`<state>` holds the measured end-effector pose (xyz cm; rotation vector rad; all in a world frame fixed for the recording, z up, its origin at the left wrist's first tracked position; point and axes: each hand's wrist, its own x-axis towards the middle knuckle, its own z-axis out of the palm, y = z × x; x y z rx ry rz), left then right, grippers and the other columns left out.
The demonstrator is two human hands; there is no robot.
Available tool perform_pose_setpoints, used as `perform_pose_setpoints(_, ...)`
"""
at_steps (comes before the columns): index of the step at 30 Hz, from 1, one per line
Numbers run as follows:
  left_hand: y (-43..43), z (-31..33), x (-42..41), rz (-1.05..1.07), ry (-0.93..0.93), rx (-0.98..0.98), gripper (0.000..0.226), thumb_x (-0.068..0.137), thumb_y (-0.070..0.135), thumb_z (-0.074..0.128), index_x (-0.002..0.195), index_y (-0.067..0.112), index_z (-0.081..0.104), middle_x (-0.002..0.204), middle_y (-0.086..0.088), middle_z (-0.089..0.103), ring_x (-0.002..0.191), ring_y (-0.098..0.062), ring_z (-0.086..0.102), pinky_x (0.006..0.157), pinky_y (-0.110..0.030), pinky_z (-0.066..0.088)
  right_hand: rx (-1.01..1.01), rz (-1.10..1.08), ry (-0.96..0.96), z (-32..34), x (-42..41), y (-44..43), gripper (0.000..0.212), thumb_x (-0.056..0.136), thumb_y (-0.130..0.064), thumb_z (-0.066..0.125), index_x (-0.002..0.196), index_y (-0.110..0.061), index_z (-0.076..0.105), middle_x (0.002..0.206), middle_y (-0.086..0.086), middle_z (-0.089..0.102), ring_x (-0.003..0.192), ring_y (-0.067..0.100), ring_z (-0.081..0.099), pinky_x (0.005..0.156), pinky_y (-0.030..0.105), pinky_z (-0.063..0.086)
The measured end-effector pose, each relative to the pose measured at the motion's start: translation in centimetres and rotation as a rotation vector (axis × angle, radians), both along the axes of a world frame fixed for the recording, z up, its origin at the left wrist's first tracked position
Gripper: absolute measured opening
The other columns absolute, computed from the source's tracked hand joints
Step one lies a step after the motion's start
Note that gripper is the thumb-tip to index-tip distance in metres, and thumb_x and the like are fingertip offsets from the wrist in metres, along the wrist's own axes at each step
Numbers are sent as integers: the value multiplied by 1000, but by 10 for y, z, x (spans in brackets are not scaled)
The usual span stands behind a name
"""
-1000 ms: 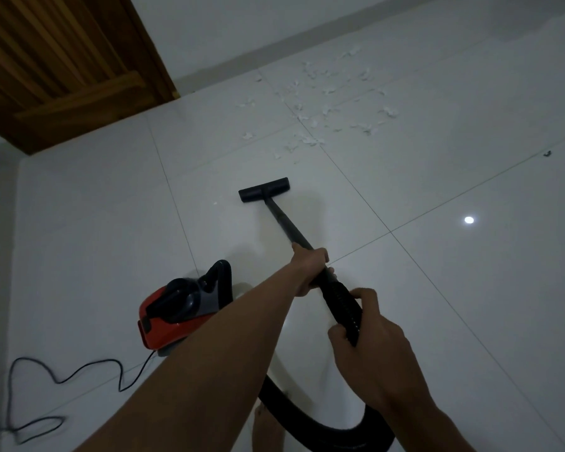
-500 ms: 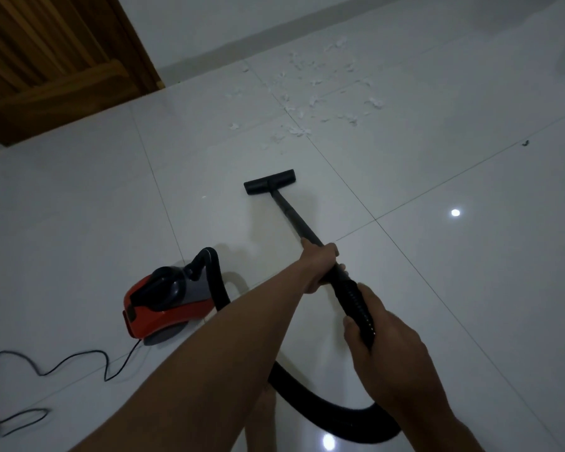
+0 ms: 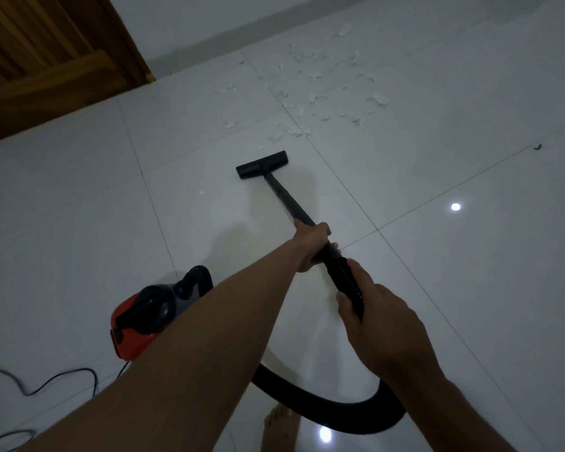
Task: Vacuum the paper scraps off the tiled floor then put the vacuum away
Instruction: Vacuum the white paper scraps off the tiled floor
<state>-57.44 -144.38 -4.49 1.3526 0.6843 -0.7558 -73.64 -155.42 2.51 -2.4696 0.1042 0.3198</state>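
White paper scraps [image 3: 310, 99] lie scattered on the white tiled floor [image 3: 470, 288] near the far wall. The black floor nozzle [image 3: 262, 164] rests flat on the tiles just short of the nearest scraps. A black wand [image 3: 291, 203] runs back from it to my hands. My left hand [image 3: 310, 247] grips the wand higher up. My right hand [image 3: 382, 327] is closed around the ribbed hose cuff [image 3: 343, 275]. The black hose [image 3: 333, 409] loops behind my arms to the red and black vacuum body [image 3: 144, 318], which sits at my left.
A wooden door [image 3: 46, 60] fills the upper left corner, with a grey skirting along the wall. The power cord [image 3: 43, 386] snakes over the floor at lower left. My bare foot [image 3: 279, 429] stands by the hose. A small dark speck [image 3: 537, 146] lies at right.
The nozzle has slid forward toward the scraps and now sits just below the nearest ones. The vacuum body and hose trail along at my left.
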Motion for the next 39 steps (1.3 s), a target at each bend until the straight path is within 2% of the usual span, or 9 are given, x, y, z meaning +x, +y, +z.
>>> perform_pose_setpoints(4,1,2,37,11,4,-4,79,98,7,48,158,25,0,107,-15,55,63,-17,64,59,-32,59,26,34,-45,-1,38,-1,59,100,-46,41,155,-34,25,80,-6,56,65,11,57,63,34,56)
perform_pose_setpoints(10,13,-2,86,51,1,-2,77,99,8,47,159,26,2,91,-11,57,61,-16,62,57,-31,57,-23,86,-140,-6,88,6,59,99,-51,36,152,-26,36,66,-8,48,47,12,49,42,26,44)
perform_pose_setpoints(17,25,-8,140,64,4,14,75,98,7,48,157,25,6,90,-13,58,63,-18,62,63,-34,58,-25,117,-168,-9,144,13,63,96,-50,34,153,-24,34,66,-8,47,48,9,47,44,21,35)
perform_pose_setpoints(22,25,-5,182,68,2,48,72,98,8,48,157,22,9,88,-12,57,61,-17,62,59,-31,58,-24,136,-182,-11,188,12,59,101,-46,35,155,-24,29,72,-6,51,53,9,49,49,17,29)
perform_pose_setpoints(24,26,-2,198,70,4,58,73,98,7,48,157,21,9,89,-12,57,62,-17,62,54,-30,57,-9,149,-150,-10,207,12,57,103,-43,36,156,-26,24,77,-5,54,57,9,52,50,17,31)
perform_pose_setpoints(29,32,-1,241,66,2,78,73,97,7,49,157,21,9,90,-13,57,65,-19,61,51,-29,55,-4,152,-60,-13,253,17,59,103,-46,33,157,-33,12,89,-2,57,68,13,59,60,30,51)
perform_pose_setpoints(35,52,-13,289,58,-7,102,66,95,7,49,152,22,19,76,-10,54,55,-17,60,49,-27,55,-11,136,-86,-20,297,39,59,103,-47,32,156,-37,8,86,-6,55,68,12,59,64,30,55)
perform_pose_setpoints(37,63,-18,305,54,-15,102,64,95,6,49,150,21,21,75,-10,54,53,-17,59,49,-27,54,-23,145,-129,-25,310,51,58,104,-46,32,157,-34,11,85,-6,56,66,12,58,62,29,55)
perform_pose_setpoints(39,72,-23,320,48,-27,109,59,94,6,49,146,19,25,77,-10,53,54,-17,58,50,-29,54,-49,153,-171,-28,324,63,55,104,-45,33,155,-26,27,77,-4,56,56,13,55,52,27,53)
